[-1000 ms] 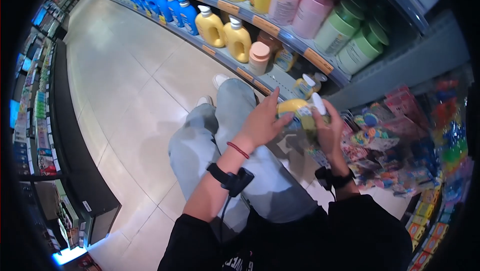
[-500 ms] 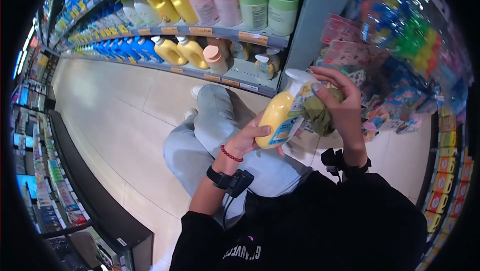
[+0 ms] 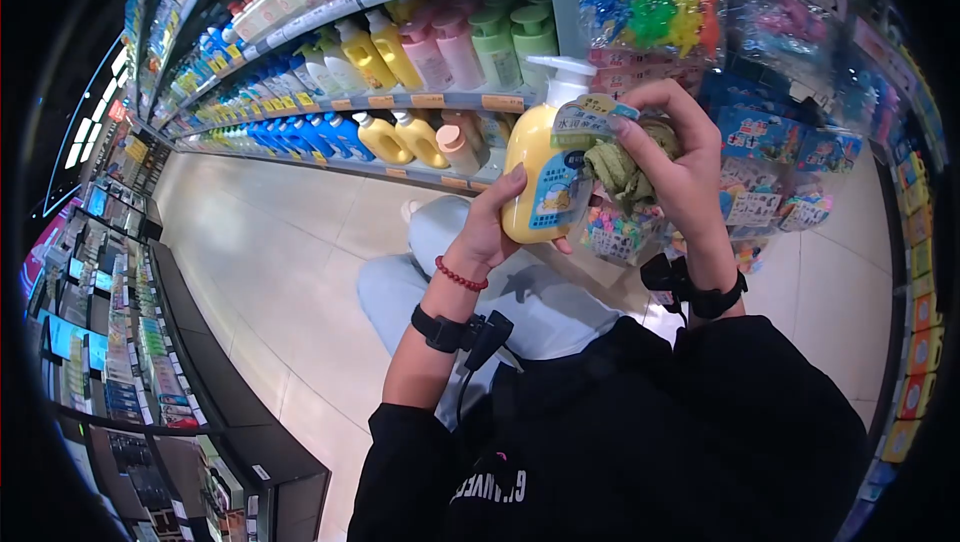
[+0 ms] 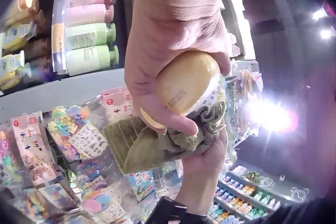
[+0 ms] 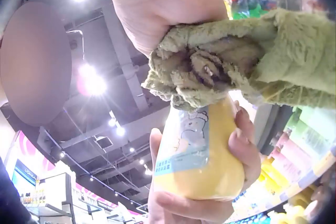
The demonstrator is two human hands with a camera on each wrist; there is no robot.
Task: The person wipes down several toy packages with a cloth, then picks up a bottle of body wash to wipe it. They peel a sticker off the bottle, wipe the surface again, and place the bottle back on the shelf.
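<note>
My left hand (image 3: 482, 222) grips the lower part of a yellow pump bottle (image 3: 525, 154), which stands nearly upright in front of me. It has a white pump head (image 3: 566, 70) and a blue front label with a cartoon figure. In the left wrist view the bottle's pale base (image 4: 191, 79) shows between thumb and fingers. A crumpled olive-green cloth (image 3: 618, 174) is held in my right hand (image 3: 685, 152), whose fingertips are at a printed tag (image 3: 582, 128) near the bottle's neck. Seen from the right wrist, the cloth (image 5: 220, 58) overlaps the bottle's upper part.
Shelves of bottles run along the far side, with yellow jugs (image 3: 385, 140), a peach-capped bottle (image 3: 457, 147) and green pump bottles (image 3: 492, 52). Bagged toys (image 3: 650, 12) hang at the right. A dark display counter (image 3: 215, 342) lines the left, beyond the tiled floor (image 3: 270, 222).
The bottle has come up from low by the shelf and turned more upright, its label toward me. My left hand has taken hold of its lower part. The view has swung toward the right.
</note>
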